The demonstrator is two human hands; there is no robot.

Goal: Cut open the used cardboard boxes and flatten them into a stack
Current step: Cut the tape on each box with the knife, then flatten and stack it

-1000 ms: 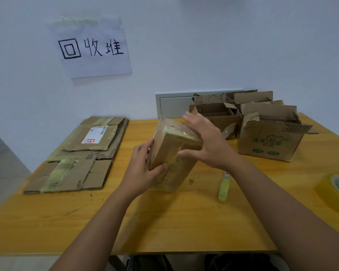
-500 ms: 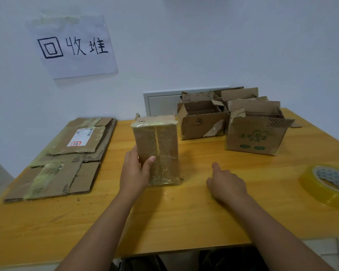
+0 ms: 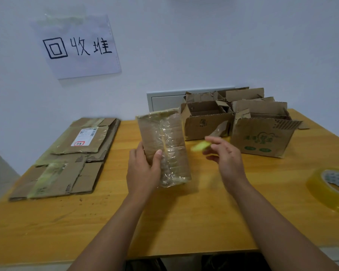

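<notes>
1. The left hand [image 3: 143, 171] grips the taped box [image 3: 164, 147], upright mid-desk [image 3: 184, 222].
2. The right hand [image 3: 226, 157] pinches a blurred yellow-green cutter [image 3: 200, 146] just beside it.
3. Flattened stack [image 3: 70, 159] hugs the left edge (open boxes [image 3: 260, 137] crowd the back-right corner).
4. Tape roll [image 3: 333, 188] sits at the right edge.

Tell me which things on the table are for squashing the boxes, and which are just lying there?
For the job:
taped box, held upright by the left hand
yellow-green cutter, in the right hand
open boxes waiting at the back
flattened stack

Just lying about:
tape roll
paper sign on the wall
white wall panel
</notes>
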